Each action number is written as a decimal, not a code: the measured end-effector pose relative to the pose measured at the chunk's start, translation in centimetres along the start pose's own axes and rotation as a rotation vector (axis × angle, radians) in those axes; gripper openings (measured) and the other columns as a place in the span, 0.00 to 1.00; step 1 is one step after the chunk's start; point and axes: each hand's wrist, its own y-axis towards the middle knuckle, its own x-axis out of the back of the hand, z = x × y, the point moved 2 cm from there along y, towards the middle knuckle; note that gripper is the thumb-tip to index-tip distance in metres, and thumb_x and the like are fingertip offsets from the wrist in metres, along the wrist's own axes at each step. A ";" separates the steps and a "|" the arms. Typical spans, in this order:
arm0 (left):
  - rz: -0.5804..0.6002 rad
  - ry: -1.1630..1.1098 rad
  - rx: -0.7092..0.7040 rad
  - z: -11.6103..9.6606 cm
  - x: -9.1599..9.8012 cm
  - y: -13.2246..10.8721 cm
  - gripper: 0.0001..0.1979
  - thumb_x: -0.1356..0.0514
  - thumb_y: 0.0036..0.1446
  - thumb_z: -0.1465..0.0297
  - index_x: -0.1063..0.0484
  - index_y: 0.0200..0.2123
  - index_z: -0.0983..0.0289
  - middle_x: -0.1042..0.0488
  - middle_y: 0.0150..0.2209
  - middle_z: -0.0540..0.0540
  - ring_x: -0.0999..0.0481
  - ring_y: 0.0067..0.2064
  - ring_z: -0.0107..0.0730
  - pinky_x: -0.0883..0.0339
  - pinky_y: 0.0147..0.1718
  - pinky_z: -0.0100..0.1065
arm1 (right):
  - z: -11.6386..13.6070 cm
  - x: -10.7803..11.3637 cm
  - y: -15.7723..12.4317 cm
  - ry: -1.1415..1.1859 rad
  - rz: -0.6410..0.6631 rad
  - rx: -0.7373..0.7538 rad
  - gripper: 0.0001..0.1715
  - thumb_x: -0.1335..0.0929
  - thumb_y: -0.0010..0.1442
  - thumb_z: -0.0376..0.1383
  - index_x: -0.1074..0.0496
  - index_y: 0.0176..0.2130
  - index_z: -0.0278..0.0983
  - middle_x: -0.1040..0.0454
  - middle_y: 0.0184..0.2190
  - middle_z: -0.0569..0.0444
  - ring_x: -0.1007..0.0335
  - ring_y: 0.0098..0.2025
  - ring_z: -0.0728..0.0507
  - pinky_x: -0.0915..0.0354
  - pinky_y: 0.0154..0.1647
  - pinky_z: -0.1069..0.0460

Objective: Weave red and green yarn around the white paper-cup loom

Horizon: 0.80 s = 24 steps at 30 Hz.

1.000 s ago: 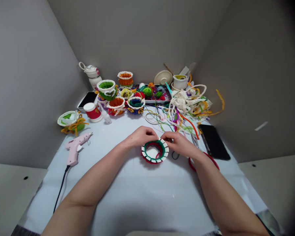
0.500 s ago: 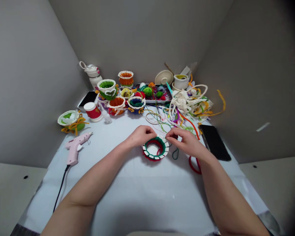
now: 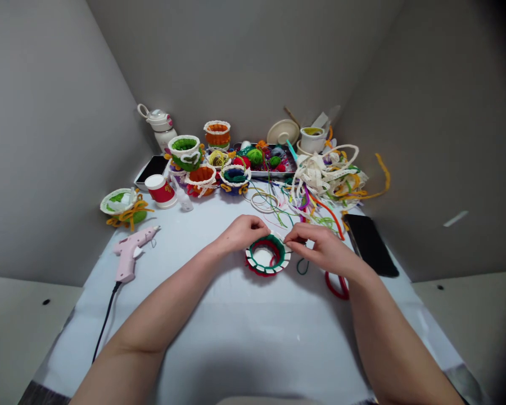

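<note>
A paper cup [image 3: 285,263] with its rim cut into white tabs stands on the table in front of me. Green yarn [image 3: 253,251] runs around inside the tabs, with red yarn lower down. My left hand [image 3: 245,232] is closed at the far left of the rim, fingertips pinched on its edge. At the right of the rim my right hand [image 3: 320,244] is closed, thumb and forefinger pinched together on what looks like the green yarn strand. A loop of dark green yarn [image 3: 302,268] lies on the table below that hand. The exact grip points are small and partly hidden.
A pink glue gun [image 3: 129,253] lies at left with its cord. Finished woven cups [image 3: 201,179] and a tray of yarn balls [image 3: 274,174] stand behind. Tangled lace and cords [image 3: 324,174], a black phone [image 3: 371,244] and red-handled scissors [image 3: 336,288] are at right.
My right hand has shifted slightly, its fingertips lower and closer together at the rim. My left hand and the cup stay nearly the same; the whole view has moved a little.
</note>
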 end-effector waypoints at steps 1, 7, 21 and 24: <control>0.003 -0.004 0.005 0.0 0.0 0.0 0.13 0.41 0.49 0.63 0.26 0.30 0.68 0.27 0.28 0.53 0.32 0.29 0.27 0.39 0.27 0.28 | -0.1 0.2 -0.1 0.000 0.008 -0.007 0.10 0.35 0.63 0.38 0.26 0.33 0.37 0.27 0.29 0.52 0.33 0.31 0.46 0.39 0.33 0.52; 0.014 -0.031 0.017 0.6 0.0 0.2 0.13 0.41 0.48 0.63 0.25 0.30 0.68 0.26 0.29 0.53 0.31 0.29 0.27 0.38 0.26 0.28 | -0.5 0.7 -0.2 0.001 0.065 -0.067 0.10 0.35 0.62 0.37 0.26 0.33 0.36 0.27 0.29 0.53 0.34 0.30 0.47 0.40 0.32 0.53; 0.106 0.033 -0.043 -0.8 0.5 -0.5 0.14 0.41 0.48 0.62 0.25 0.32 0.67 0.25 0.30 0.53 0.31 0.31 0.27 0.39 0.29 0.28 | -1.6 -2.2 1.0 0.090 0.093 -0.118 0.11 0.38 0.58 0.31 0.27 0.34 0.35 0.25 0.30 0.54 0.32 0.32 0.47 0.39 0.32 0.55; 0.113 0.010 -0.047 -0.5 0.1 -0.3 0.13 0.41 0.49 0.63 0.25 0.31 0.68 0.25 0.30 0.54 0.31 0.31 0.27 0.38 0.29 0.28 | -1.8 -2.4 1.0 0.105 0.082 -0.120 0.10 0.38 0.59 0.32 0.27 0.35 0.35 0.26 0.30 0.54 0.33 0.32 0.47 0.39 0.32 0.55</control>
